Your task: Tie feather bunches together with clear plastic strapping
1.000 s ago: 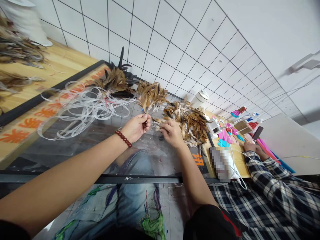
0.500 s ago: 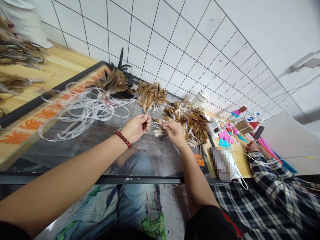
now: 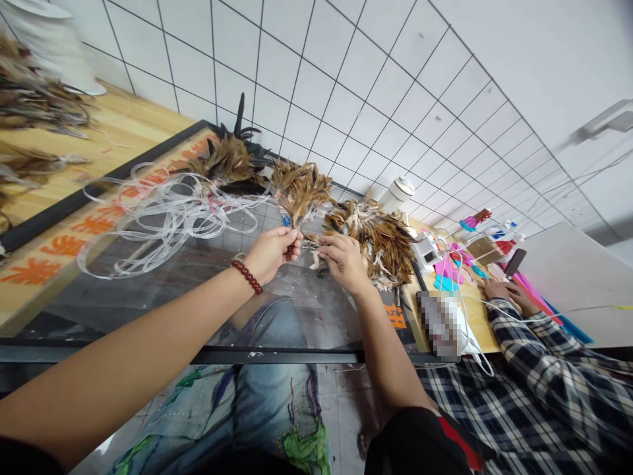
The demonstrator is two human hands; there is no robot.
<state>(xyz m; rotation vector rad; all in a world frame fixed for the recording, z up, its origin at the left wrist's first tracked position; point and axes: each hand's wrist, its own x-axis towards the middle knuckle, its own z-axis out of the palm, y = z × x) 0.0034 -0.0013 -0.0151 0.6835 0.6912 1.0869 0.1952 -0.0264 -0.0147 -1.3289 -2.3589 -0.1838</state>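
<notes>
My left hand [image 3: 273, 254], with a dark red bead bracelet [image 3: 246, 276] at the wrist, pinches the base of a brown feather [image 3: 299, 210]. More brown feathers fan out on the table just behind it, and a small blue item [image 3: 285, 220] shows beside the fingertips. My right hand [image 3: 345, 260] is bent in a pinch at the left edge of a heap of brown and black feathers [image 3: 378, 231]. A thin feather [image 3: 310, 237] reaches its fingertips; the exact contact is partly hidden.
Loops of clear plastic cord [image 3: 163, 218] lie at left on the glass-topped table [image 3: 217, 316]. Another feather bunch [image 3: 225, 158] sits behind. A white bottle [image 3: 397, 192], cables and a white device [image 3: 426, 251] stand right, near another person's plaid sleeve [image 3: 514, 330]. A tiled wall [image 3: 336, 79] is behind.
My left hand has shifted slightly right, and the feather above it leans further right. The fingers of my right hand have bent and risen a little. The other person's hands have moved slightly.
</notes>
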